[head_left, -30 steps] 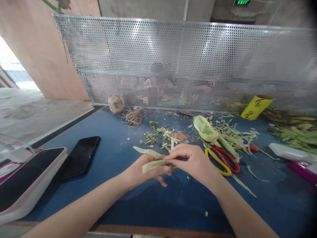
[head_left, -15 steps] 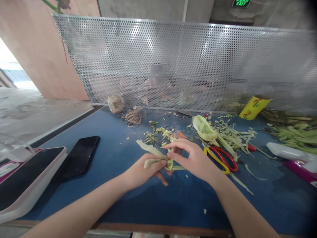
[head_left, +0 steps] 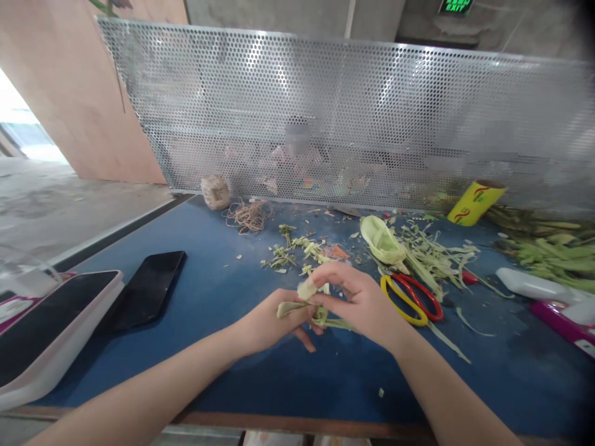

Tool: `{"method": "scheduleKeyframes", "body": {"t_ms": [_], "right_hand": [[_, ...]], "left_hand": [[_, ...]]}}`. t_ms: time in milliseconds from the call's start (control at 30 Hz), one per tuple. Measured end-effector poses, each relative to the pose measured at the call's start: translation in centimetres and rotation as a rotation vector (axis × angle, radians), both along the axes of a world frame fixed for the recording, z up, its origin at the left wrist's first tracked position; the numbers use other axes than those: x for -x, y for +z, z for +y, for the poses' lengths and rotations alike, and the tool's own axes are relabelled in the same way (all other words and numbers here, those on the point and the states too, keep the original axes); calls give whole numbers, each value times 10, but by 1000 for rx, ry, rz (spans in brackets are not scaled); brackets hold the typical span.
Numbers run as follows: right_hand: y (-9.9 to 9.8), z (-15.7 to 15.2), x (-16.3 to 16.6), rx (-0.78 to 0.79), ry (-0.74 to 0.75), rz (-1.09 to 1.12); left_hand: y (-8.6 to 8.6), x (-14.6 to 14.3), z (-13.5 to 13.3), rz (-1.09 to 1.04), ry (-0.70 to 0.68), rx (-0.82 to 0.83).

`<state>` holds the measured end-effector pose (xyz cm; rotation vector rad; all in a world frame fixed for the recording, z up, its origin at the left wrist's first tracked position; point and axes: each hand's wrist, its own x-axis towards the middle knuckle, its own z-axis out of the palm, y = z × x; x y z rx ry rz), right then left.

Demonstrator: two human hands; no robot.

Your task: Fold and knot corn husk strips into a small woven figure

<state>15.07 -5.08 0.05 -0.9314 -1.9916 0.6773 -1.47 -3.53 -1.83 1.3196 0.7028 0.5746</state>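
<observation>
Over the middle of the blue table, my left hand [head_left: 274, 319] is closed around a small bundle of pale green corn husk strips [head_left: 290, 308], partly knotted or folded between the fingers. My right hand [head_left: 356, 297] pinches one husk strip [head_left: 307, 288] between thumb and fingers, its end bent up over the bundle. Other strip ends stick out below the right palm, and the fingers hide the middle of the bundle. To the right of my right hand lie scissors [head_left: 411, 300] with one yellow and one red handle loop.
A cupped green husk [head_left: 381, 240] and shredded strips [head_left: 434, 254] lie beyond the scissors. Twine [head_left: 250, 217], a whitish roll [head_left: 215, 192] and a yellow roll [head_left: 476, 202] stand near the perforated metal screen [head_left: 325, 111]. A black phone [head_left: 151, 291] lies left. A person sits behind the screen.
My right hand has taken the long husk strip that pointed up and left and folded its end back toward itself. My left hand keeps its hold on the bundle.
</observation>
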Motion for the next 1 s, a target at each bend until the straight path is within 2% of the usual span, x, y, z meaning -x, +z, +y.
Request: {"method": "scheduleKeyframes", "body": {"t_ms": [167, 300, 567, 800, 1000], "right_hand": [[2, 4, -9, -398, 22, -257], [2, 5, -14, -511, -36, -385], [5, 3, -16, -501, -27, -412], [7, 4, -20, -397, 38, -387], [8, 4, -16, -386, -3, -409]], "left_hand": [[3, 3, 1, -43, 43, 50], [4, 5, 2, -82, 65, 75], [7, 8, 4, -88, 85, 106], [9, 6, 4, -87, 69, 122], [8, 6, 3, -60, 64, 104]]}}
